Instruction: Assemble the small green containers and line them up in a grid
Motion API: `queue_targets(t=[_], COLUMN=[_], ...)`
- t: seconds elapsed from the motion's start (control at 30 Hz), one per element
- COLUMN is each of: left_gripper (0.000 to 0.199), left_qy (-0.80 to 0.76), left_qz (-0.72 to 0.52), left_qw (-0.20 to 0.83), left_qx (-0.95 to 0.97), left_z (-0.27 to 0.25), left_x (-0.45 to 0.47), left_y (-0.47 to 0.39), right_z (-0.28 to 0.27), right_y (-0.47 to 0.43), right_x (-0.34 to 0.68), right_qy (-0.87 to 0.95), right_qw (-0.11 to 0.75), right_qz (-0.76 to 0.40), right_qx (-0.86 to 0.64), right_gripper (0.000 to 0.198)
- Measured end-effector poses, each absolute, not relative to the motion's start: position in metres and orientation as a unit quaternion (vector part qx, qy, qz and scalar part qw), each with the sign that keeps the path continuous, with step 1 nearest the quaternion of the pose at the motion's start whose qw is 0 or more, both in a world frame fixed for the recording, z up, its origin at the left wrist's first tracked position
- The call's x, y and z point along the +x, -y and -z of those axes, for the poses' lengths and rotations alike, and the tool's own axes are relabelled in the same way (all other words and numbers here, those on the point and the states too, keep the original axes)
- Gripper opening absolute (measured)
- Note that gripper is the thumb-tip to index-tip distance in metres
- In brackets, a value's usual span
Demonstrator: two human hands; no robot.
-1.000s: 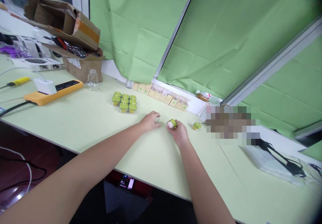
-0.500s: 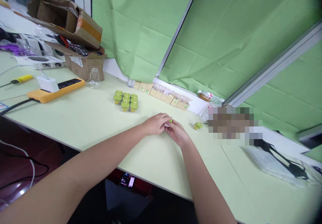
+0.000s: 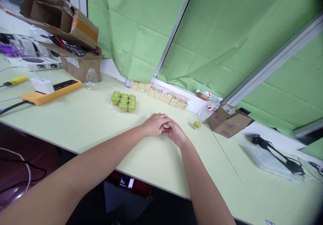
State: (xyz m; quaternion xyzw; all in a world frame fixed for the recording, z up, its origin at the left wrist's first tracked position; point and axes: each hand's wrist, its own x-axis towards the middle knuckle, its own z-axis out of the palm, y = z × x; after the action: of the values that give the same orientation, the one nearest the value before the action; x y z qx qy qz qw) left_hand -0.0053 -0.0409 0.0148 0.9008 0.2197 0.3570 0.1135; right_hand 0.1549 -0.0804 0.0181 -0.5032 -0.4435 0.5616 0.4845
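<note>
My left hand [image 3: 154, 124] and my right hand [image 3: 175, 132] meet above the table, fingers curled together. Between them shows a small whitish item [image 3: 166, 126], gripped by both hands and mostly covered by the fingers; its kind cannot be made out. Left of my hands stands a tight cluster of small clear containers with green lids [image 3: 123, 101]. One more green-lidded container [image 3: 196, 125] stands apart to the right. A thin clear loop, hard to make out, shows just behind my left hand.
A row of small tan boxes [image 3: 161, 95] lines the curtain side. At left are an orange power strip [image 3: 60, 89], a clear jar [image 3: 91, 79] and cardboard boxes [image 3: 83, 65]. To the right are plastic bottles [image 3: 208, 110], a cardboard box [image 3: 228, 120] and a black strap-like device [image 3: 275, 154].
The view has shifted slightly, moving the scene a little left. The green bit seen between my fingers is now covered, and my hands have closed further over the small item.
</note>
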Motion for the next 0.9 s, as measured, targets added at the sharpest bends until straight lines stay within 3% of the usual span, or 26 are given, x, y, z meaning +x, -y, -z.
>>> queue_targets(t=[0.9], left_gripper=[0.056], left_qy=[-0.228], left_qz=[-0.349], left_qw=[0.136], left_qx=[0.899], left_z=[-0.0129], left_x=[-0.0037], left_y=[0.0452], right_z=[-0.0149], right_y=[0.0777], right_x=[0.1558], right_qy=[0.468], right_qw=[0.467], right_qz=[-0.501], right_qx=[-0.559], right_gripper=[0.023])
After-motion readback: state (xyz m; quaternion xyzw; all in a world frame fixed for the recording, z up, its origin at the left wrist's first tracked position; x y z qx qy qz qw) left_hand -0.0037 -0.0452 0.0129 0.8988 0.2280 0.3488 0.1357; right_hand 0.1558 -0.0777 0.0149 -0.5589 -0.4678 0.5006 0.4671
